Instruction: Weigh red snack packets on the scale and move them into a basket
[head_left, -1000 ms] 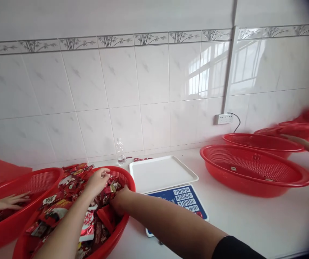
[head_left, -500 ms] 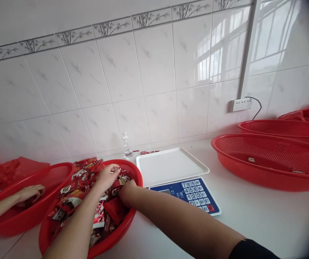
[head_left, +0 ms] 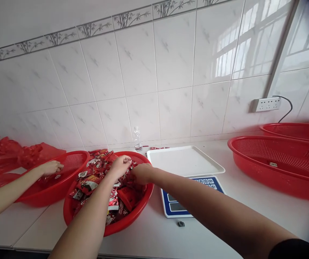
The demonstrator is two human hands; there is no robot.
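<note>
Left hand (head_left: 120,167): fingers curled over packets (head_left: 91,183), cannot tell if pinching any | Right hand (head_left: 142,173): fingers hidden among packets, grip unclear | Packets: heaped in basket (head_left: 127,223), beside scale (head_left: 166,205)

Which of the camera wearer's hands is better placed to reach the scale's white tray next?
Probably the right hand: it reaches into the red basket near the rim beside the white tray; the left hand is farther off.
</note>
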